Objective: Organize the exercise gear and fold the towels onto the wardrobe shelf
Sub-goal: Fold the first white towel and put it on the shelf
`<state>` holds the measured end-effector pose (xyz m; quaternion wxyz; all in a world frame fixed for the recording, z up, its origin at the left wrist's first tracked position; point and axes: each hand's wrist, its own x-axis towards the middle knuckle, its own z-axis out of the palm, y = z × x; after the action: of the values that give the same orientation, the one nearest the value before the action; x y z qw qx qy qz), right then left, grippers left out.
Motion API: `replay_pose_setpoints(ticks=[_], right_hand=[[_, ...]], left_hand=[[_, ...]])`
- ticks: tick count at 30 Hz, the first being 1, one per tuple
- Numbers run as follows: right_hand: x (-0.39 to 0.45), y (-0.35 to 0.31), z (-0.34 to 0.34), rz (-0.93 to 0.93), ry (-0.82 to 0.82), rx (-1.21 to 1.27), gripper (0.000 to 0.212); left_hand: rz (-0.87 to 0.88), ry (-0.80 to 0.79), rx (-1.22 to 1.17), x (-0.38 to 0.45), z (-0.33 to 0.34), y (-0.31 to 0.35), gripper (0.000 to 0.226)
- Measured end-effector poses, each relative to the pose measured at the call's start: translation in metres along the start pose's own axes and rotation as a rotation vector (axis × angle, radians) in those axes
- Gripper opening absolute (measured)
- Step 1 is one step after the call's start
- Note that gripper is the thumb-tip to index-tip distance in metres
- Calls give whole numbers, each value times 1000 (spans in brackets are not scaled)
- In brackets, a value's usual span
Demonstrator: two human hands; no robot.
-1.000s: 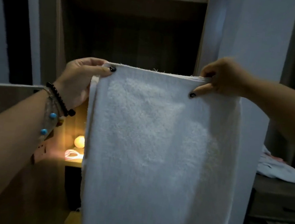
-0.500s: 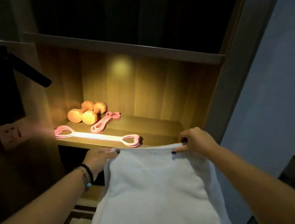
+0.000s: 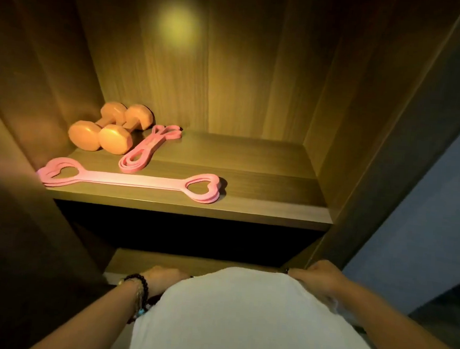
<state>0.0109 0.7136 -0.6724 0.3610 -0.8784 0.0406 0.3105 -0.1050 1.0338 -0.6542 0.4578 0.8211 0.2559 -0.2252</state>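
The wardrobe (image 3: pixel 378 131) has a lit shelf (image 3: pixel 248 203) holding the band (image 3: pixel 129 180), a folded strap (image 3: pixel 145 151) and two dumbbells (image 3: pixel 108 131) at its left. Below it, the towel (image 3: pixel 239 318) is draped over the lower shelf (image 3: pixel 178 262) edge. The left hand (image 3: pixel 164 278) and right hand (image 3: pixel 317 277) each pinch a top corner. If either grip slackens early, the towel would likely slide off and unfold.

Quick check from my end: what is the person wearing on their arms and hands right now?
Both forearms are bare, no sleeves or gloves. The left hand has a black beaded bracelet at its wrist, with further beads below it. The right hand shows no jewellery; its wrist is bare.
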Motion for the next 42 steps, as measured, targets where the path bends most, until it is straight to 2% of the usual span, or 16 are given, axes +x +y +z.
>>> replay_pose_setpoints(ticks=[2, 3, 6, 9, 11, 16, 20, 23, 25, 27, 31, 35, 39, 42], right_hand=[[-3, 15, 3, 127, -52, 120, 58], [-6, 20, 3, 179, -73, 194, 58], [-21, 28, 0, 223, -144, 332, 41], [-36, 38, -14, 322, -289, 445, 48], [-45, 42, -23, 363, -361, 522, 58], [-66, 38, -27, 355, -399, 577, 70], [-87, 35, -28, 318, -336, 601, 69], [-105, 29, -23, 238, -281, 610, 53], [-115, 19, -21, 151, -183, 629, 29], [-129, 1, -24, 26, -30, 632, 18], [-165, -49, -48, -217, 160, 578, 28], [-211, -85, -85, -367, 279, 522, 29], [-263, -107, -114, -357, 266, 382, 28], [-293, -117, -123, -289, 185, 272, 30]], left_hand=[[60, -161, -2, -2, 2, 1, 23], [80, -232, -11, -3, 2, 1, 22], [130, -308, -25, -13, -2, 5, 22], [116, -375, -91, -18, -6, 6, 38], [80, -397, -173, -22, -8, 9, 40], [-7, -271, -236, -35, -14, 17, 38], [-15, -292, -211, -56, -22, 18, 49], [54, -173, -63, -72, -25, 19, 70], [92, -56, -39, -83, -25, 26, 58], [104, 16, -126, -95, -28, 39, 49], [249, 99, -322, -135, -48, 79, 30], [459, 188, -502, -188, -79, 109, 30], [457, 235, -471, -242, -106, 128, 31], [435, 164, -400, -268, -123, 131, 28]])
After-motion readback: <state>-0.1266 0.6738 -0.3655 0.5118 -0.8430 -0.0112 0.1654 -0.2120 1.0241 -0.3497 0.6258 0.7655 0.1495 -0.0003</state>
